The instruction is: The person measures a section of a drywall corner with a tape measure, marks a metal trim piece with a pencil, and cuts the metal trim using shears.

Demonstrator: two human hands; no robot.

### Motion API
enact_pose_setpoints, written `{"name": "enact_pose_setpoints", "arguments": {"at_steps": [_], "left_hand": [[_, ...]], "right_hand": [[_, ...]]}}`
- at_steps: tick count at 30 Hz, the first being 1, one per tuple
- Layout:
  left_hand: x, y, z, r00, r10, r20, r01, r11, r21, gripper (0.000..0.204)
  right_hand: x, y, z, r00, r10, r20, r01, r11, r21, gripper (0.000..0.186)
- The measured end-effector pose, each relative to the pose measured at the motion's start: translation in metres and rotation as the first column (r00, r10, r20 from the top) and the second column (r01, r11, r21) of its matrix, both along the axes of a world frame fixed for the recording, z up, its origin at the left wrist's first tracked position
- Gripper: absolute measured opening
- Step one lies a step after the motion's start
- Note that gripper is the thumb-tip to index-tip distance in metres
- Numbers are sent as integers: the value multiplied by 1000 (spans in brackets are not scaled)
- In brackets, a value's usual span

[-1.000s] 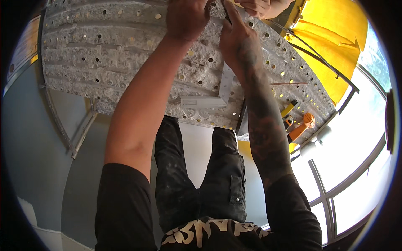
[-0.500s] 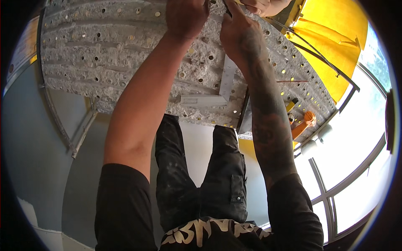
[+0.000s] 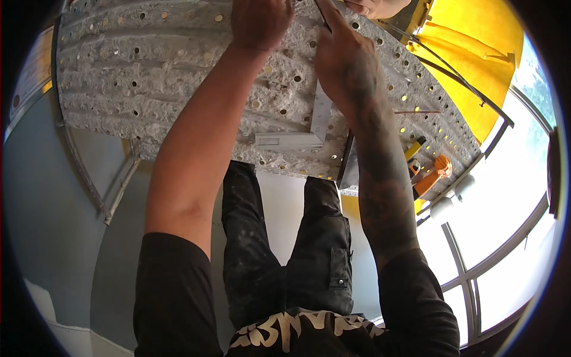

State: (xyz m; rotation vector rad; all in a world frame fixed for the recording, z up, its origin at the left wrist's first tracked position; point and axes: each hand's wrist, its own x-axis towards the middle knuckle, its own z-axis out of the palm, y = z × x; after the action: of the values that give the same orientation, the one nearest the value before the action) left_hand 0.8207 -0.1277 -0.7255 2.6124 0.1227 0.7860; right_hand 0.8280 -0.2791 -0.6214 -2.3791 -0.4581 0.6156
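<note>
1. The right hand [image 3: 348, 59] sits at the far side of the pitted, perforated metal platform [image 3: 184, 71], a slim dark piece [image 3: 322, 15] lying along its forefinger, beside the thumb. The finger is probably laid lengthwise to steady or guide the piece; I cannot tell whether thumb and finger pinch it.
2. The left hand [image 3: 262, 24] is just left of that piece, its back toward the camera. Its fingers run out of view at the far edge, so spread, pressed together or pinching, I cannot tell.
3. Both arms reach far and nearly straight, converging; the person's trousers [image 3: 244, 196] show at the platform's near edge.
4. The L-shaped square [image 3: 291, 140] lies flat between the forearms, its stock left to right and its blade pointing far, likely set there to stay within reach.
5. The yellow-handled tool [image 3: 415, 148], tape measure [image 3: 414, 168] and orange-handled tool [image 3: 433, 177] lie grouped right of the right forearm, apparently parked out of the way.
6. Another person's hand [image 3: 377, 6] is farther right.
</note>
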Motion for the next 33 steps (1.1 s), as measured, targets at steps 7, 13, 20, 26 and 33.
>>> {"name": "enact_pose_setpoints", "arguments": {"at_steps": [7,13,20,26,33], "left_hand": [[0,-2,6,999,-30,-13,29,998,-55,8],[0,-2,3,999,-39,27,41,996,-78,10],[0,1,0,999,-4,-34,4,1000,-8,10],[1,-3,2,999,2,-50,-4,999,-46,9],[2,-4,-2,999,34,18,-33,998,-49,12]], "right_hand": [[14,4,-33,999,13,47,-14,1000,27,56],[12,1,-39,997,0,80,-8,995,98,57],[4,-14,3,996,70,-57,-73,996,-46,61],[12,-8,-3,996,83,41,-82,996,-22,59],[25,-1,-36,980,106,171,-118,991,62,55]]}}
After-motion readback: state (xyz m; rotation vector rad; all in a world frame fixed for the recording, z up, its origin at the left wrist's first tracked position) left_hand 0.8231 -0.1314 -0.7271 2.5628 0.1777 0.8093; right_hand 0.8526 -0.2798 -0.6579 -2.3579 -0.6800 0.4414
